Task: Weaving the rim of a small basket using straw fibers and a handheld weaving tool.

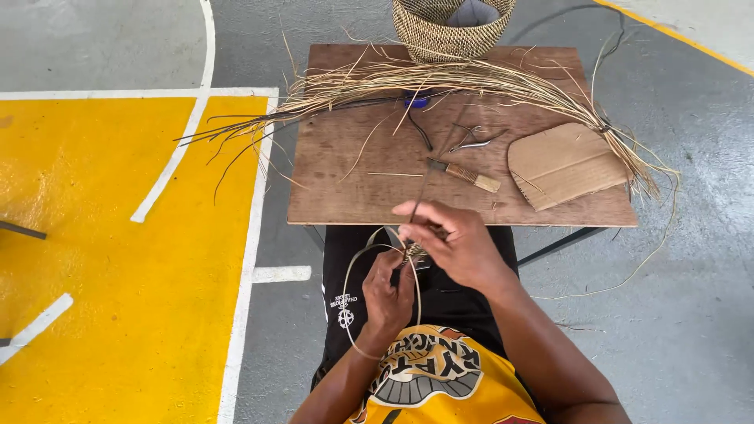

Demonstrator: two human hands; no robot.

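Holding a small woven piece over the lap, just short of the table edge — left hand below, fingers closed on it; right hand above, fingers pinched on a dark strand whose long axis runs up and away over the table. One pale cane loop curves down from the piece. On the table: one fibre bundle lying crosswise, one cardboard piece, one pair of pliers, one wood-handled tool, one woven basket at the far edge.
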